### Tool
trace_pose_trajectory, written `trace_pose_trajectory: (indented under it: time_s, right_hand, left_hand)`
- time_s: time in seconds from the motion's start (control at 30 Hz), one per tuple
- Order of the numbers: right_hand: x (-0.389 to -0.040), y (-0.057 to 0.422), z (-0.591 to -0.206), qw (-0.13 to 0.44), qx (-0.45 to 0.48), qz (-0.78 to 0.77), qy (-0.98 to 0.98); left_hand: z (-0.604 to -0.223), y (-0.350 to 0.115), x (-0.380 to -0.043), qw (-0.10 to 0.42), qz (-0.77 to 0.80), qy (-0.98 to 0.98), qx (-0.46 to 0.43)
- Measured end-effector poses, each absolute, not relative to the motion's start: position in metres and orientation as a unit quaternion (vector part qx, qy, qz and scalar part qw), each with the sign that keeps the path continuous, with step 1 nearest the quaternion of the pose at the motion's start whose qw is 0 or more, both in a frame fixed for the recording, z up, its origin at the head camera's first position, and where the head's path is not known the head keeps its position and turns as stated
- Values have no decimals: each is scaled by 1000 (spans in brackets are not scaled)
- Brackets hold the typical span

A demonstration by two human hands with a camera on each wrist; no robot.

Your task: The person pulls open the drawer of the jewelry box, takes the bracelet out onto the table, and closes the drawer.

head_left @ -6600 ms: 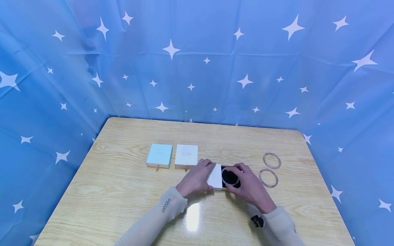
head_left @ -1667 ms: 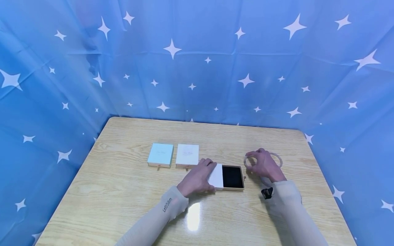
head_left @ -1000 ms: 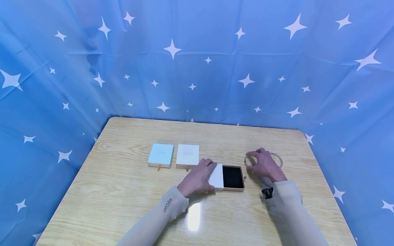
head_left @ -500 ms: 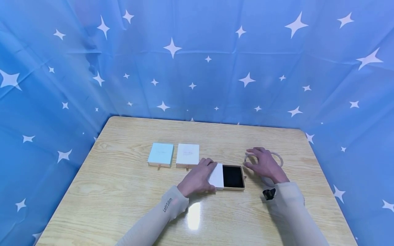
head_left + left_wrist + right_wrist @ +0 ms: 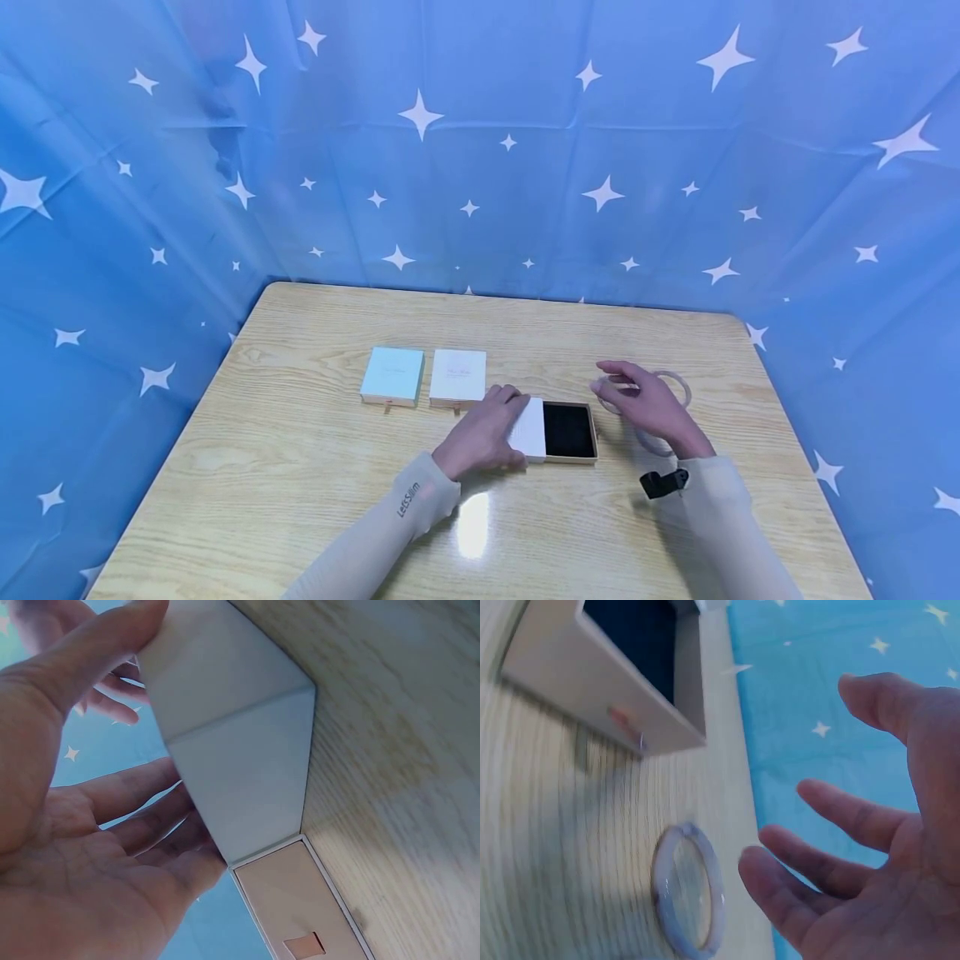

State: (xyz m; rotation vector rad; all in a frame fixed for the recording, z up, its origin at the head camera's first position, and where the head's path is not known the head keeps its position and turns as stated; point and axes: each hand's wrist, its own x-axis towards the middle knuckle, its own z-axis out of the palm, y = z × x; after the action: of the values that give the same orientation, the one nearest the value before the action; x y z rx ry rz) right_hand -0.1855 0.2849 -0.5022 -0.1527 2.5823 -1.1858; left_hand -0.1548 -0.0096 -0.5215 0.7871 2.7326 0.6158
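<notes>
My left hand [image 5: 483, 433] grips the white sleeve [image 5: 531, 429] of a drawer-style gift box, thumb on one side and fingers on the other. Out of its right side sticks the drawer [image 5: 569, 431], lined in black with nothing lying in it. In the left wrist view the sleeve [image 5: 240, 772] stands between thumb and fingers. My right hand [image 5: 648, 404] hovers with parted fingers above a pale bangle [image 5: 604, 407] on the table. The right wrist view has a pale bangle [image 5: 664, 889] lying apart from the fingertips.
Two more pale bangles lie at the right, one behind the hand [image 5: 686, 387] and one nearer the front [image 5: 651, 447], both partly hidden. A light-blue box [image 5: 392, 375] and a white box [image 5: 457, 375] sit left of the drawer box. A blue star-print curtain [image 5: 480, 167] surrounds the wooden table [image 5: 300, 467].
My right hand has carried the bangle from the drawer to the table at the right, let go of it and lifted slightly with fingers spreading. My left hand has kept its hold.
</notes>
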Motion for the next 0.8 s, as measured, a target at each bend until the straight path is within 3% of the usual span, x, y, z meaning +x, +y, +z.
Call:
trace_pose_trajectory:
  time_s: [0.2, 0.6, 0.8]
  right_hand:
    - [-178, 287, -503, 159, -48, -441, 882]
    - [-161, 284, -513, 239, 10, -514, 824]
    - [-155, 281, -517, 197, 7, -384, 902]
  left_hand:
    - [-522, -10, -154, 115, 209, 933, 270]
    - [-522, -10, -155, 117, 209, 932, 271]
    - [-522, -10, -155, 110, 211, 932, 272]
